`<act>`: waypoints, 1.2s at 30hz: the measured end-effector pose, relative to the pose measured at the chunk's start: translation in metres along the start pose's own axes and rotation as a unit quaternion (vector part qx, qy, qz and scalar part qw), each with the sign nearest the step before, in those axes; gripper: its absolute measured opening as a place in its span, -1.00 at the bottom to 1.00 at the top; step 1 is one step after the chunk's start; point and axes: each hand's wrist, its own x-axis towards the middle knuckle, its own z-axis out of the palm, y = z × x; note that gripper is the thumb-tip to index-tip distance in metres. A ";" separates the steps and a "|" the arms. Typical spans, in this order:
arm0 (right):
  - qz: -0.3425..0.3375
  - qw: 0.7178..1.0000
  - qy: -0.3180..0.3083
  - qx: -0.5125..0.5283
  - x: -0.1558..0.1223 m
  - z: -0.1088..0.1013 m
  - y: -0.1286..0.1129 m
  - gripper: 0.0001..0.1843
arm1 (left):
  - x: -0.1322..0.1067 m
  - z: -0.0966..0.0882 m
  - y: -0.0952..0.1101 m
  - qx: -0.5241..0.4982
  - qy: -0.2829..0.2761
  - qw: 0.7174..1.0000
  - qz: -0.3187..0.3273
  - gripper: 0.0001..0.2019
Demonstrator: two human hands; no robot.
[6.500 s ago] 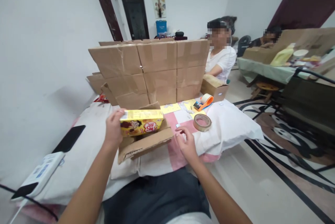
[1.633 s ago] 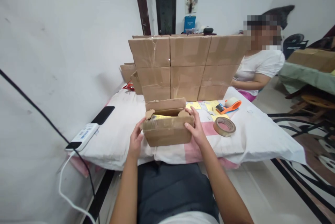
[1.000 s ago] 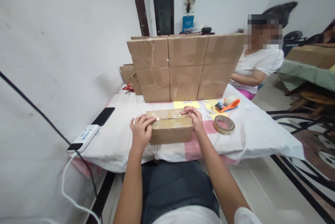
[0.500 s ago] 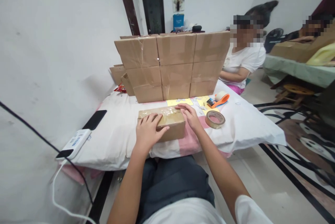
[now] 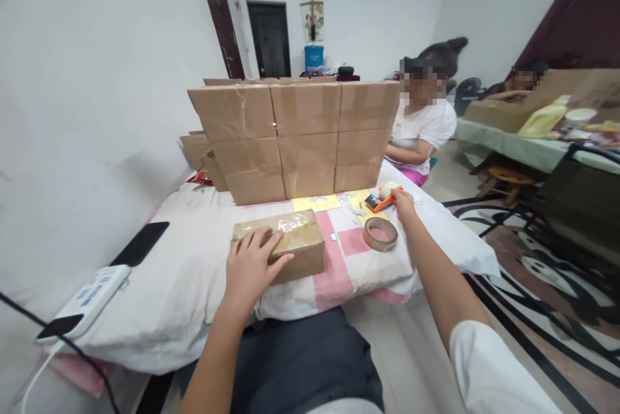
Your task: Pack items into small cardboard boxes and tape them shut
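Note:
A small cardboard box [image 5: 305, 239] with clear tape across its top lies on the cloth-covered table in front of me. My left hand [image 5: 252, 262] rests on the box's left part, fingers spread over the top and thumb along the front edge. To the right, my right hand [image 5: 405, 205] has its fingers closed around the handle end of an orange tape dispenser [image 5: 386, 199], which carries a pale tape roll. A wide roll of brown tape [image 5: 380, 234] lies flat just in front of the dispenser, touched by neither hand.
Stacked cardboard boxes [image 5: 305, 143] form a wall at the table's back. On the left lie a black phone [image 5: 142, 243] and a white power strip [image 5: 90, 298] with a cable. A co-worker in a white shirt [image 5: 423, 126] sits behind the right side; another person is farther back.
My right hand has left the box and moved right to the orange tape dispenser, closing on its handle. My left hand has stayed on the box. The view has turned right.

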 end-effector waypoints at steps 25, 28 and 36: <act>-0.224 0.938 -0.191 0.183 -0.241 0.036 -0.126 -0.68 | 0.023 -0.039 0.087 -0.318 0.071 0.941 0.090 -0.70; -0.280 0.938 -0.143 0.148 -0.247 0.035 -0.117 -0.63 | 0.020 -0.032 0.107 -0.440 0.023 0.896 0.055 -0.74; -0.385 0.919 -0.014 0.080 -0.243 0.030 -0.079 -0.48 | -0.017 -0.031 0.154 -0.482 0.112 0.862 -0.107 -0.69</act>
